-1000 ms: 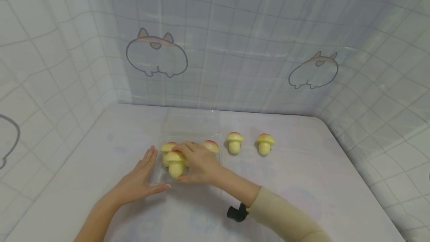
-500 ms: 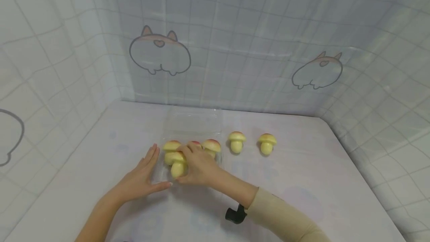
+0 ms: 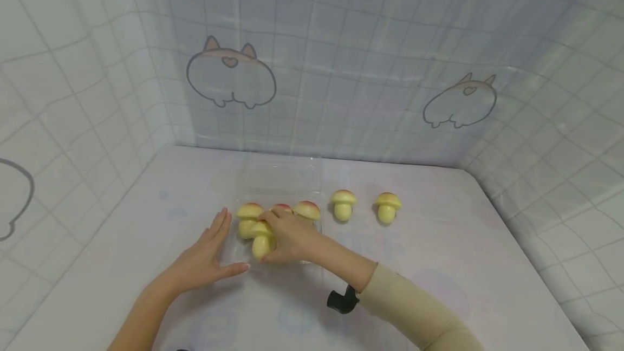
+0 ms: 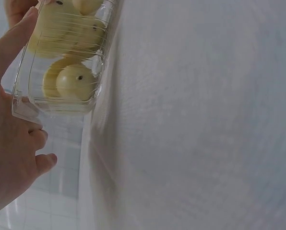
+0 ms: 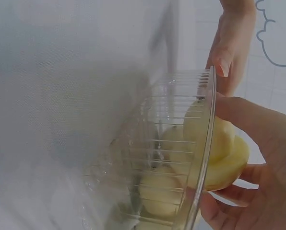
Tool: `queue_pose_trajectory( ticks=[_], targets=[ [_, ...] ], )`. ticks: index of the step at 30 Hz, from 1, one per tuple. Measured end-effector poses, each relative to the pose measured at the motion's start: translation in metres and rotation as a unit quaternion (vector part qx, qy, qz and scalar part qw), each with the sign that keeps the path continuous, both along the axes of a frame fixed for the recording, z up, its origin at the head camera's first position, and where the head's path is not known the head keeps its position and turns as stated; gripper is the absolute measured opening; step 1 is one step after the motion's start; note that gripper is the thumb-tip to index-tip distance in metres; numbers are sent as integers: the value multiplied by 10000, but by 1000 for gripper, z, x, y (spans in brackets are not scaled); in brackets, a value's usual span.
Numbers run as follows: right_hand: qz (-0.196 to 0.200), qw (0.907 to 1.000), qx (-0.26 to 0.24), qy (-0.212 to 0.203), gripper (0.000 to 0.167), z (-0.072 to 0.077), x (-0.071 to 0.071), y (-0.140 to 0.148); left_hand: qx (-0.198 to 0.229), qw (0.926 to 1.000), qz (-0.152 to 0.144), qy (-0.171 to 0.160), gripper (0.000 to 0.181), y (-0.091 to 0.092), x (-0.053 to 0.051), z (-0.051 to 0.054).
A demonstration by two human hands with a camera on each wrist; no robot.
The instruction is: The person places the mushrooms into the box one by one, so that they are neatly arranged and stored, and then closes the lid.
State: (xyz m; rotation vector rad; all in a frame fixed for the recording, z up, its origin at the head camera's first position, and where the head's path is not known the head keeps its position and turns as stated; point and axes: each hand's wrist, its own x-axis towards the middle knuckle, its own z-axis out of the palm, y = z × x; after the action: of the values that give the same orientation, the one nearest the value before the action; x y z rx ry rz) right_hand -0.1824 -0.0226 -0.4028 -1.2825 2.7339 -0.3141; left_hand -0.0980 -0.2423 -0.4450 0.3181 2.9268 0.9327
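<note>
A clear plastic box (image 3: 239, 253) stands on the table, its hinged lid (image 3: 281, 175) laid back. Along its back side are several yellow toy mushrooms (image 3: 249, 212) with reddish caps. My right hand (image 3: 292, 236) grips another toy mushroom (image 3: 262, 245) at the front of the box; in the right wrist view its cap (image 5: 235, 167) shows above the rim, between thumb and fingers. My left hand (image 3: 202, 264) lies around the box's front left corner, fingers straight and thumb spread; in the left wrist view its thumb (image 4: 11, 48) lies along the rim. My right hand hides part of the box's contents.
Two more toy mushrooms, a nearer one (image 3: 343, 206) and a farther one (image 3: 387, 208), rest on the table to the right of the box. A black device (image 3: 343, 300) is strapped at the right wrist. A grid-patterned curtain (image 3: 351, 69) encloses the table's back and sides.
The gripped mushroom has shifted slightly to the right inside the box, and my right hand moved with it. My left hand keeps its place at the box corner.
</note>
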Motion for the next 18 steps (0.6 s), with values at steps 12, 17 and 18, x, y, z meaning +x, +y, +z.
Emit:
queue_pose_trajectory(
  ticks=[12, 17, 18],
  targets=[
    [-40, 10000, 63, -47, 79, -2, 0, -3, 9, 10000, 20, 33, 116, 0, 1, -1],
    [-2, 9999, 65, -98, 79, -4, 0, -5, 54, 10000, 25, 7, 116, -1, 0, -4],
    [18, 9999, 50, -117, 78, -5, 0, -5, 57, 10000, 27, 4, 116, -1, 0, -4]
  ],
)
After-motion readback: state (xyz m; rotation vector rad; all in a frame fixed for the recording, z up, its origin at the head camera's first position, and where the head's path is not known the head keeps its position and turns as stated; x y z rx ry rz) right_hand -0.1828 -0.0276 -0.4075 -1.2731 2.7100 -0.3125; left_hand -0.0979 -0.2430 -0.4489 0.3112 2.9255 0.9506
